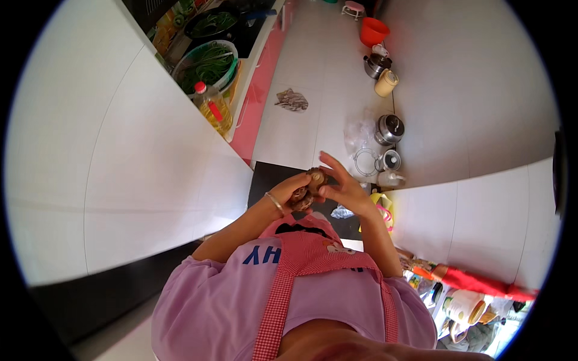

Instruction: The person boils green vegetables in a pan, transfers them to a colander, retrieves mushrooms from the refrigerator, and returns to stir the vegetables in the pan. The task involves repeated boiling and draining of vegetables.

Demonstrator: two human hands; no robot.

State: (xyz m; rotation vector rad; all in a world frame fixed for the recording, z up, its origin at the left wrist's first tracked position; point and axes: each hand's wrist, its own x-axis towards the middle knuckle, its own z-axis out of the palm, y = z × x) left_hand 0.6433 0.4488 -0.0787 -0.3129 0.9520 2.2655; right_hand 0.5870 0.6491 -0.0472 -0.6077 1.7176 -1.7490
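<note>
Several brown mushrooms (301,200), apparently shiitake, are gathered in my left hand (289,188), which wears a bracelet. One mushroom (317,178) sits at the right of the bunch with its pale centre facing up. Right at that mushroom's edge is my right hand (347,188), its index finger raised and its thumb close to the mushroom. Whether it grips or only touches the mushroom is unclear. Both hands are in front of the pink checked apron (316,257), above a dark floor strip (271,178).
At left, the counter carries an oil bottle (214,110), a basket of green vegetables (207,67) and a pan of greens (214,23). Along the right wall stand a red bucket (374,31), pots (389,130) and a wire rack (366,161). White wall panels (149,171) flank me.
</note>
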